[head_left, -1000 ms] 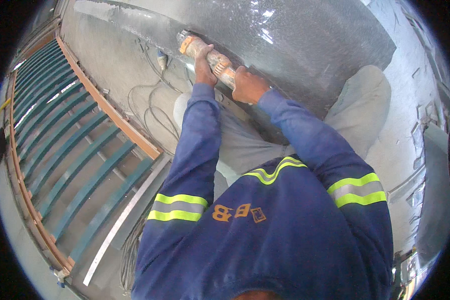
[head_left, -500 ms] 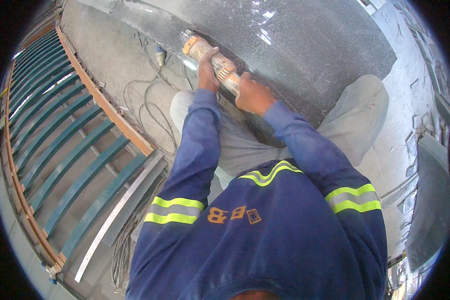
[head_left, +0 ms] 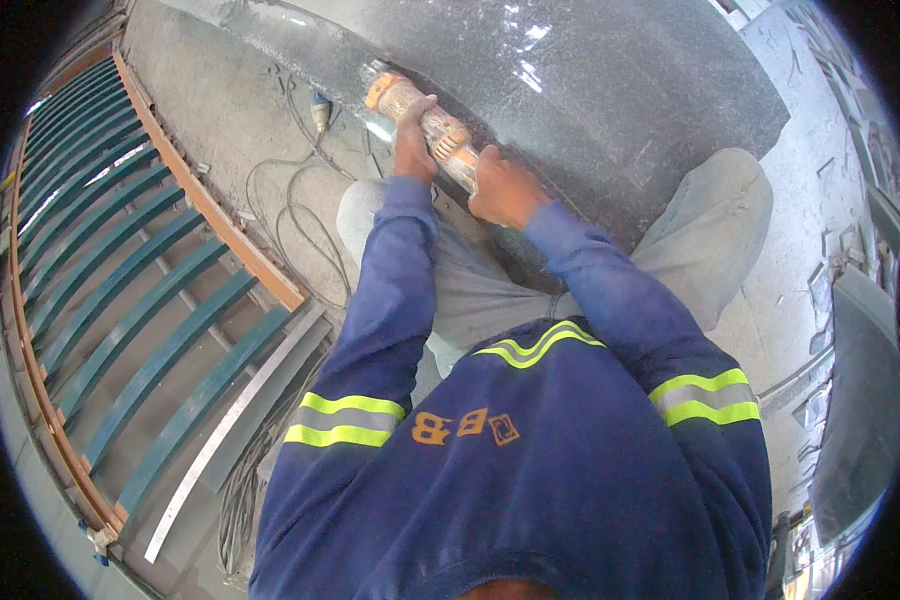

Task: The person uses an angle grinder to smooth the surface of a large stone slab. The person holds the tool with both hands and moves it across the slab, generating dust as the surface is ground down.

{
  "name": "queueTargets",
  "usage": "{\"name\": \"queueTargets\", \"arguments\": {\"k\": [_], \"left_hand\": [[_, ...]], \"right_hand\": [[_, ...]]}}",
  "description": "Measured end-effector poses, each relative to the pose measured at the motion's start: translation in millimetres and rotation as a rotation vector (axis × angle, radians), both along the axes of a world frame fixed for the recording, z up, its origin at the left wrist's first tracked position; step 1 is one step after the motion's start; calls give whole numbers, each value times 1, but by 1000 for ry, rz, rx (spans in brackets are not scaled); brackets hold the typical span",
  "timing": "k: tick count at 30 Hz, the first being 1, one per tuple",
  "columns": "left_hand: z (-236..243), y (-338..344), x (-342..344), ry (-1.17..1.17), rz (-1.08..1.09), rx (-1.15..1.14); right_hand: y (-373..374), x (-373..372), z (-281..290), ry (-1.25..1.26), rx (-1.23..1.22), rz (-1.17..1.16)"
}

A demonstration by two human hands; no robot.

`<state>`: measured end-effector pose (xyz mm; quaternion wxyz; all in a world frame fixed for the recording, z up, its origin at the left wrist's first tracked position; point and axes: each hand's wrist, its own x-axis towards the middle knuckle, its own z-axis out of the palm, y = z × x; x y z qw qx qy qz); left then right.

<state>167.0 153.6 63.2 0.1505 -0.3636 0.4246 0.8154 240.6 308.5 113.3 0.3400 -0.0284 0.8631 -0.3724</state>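
Both of my hands are closed round a dusty orange power grinder. My left hand wraps the middle of its body, and my right hand grips its rear end. The tool slants up to the left, its metal head at the edge of a large, grey, dust-covered panel. Whatever disc or bit it carries is too small and blurred to make out. Fingers of the right hand are partly hidden by the hand itself. The panel lies in front of me, beyond my bent knees.
To the left stands a rack with dark green slats and an orange-brown frame. A looped cable and a blue-and-white plug connector lie on the dusty floor. Broken offcuts are scattered at the right, near a dark sheet.
My arms and torso sit very slightly further left in the picture. The grip on the grinder and its place at the panel's edge look the same.
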Motion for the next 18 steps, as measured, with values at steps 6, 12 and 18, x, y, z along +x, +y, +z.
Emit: {"name": "queueTargets", "arguments": {"k": [6, 12, 18], "left_hand": [[-4, -1, 2, -3, -6, 29], [-7, -5, -5, -2, -39, 23], [-17, -11, -10, 20, -29, -9]], "right_hand": [[-1, 2, -5, 18, 5, 10], [-6, -5, -12, -19, 7, 5], [-11, -10, -16, 6, 32, 38]]}}
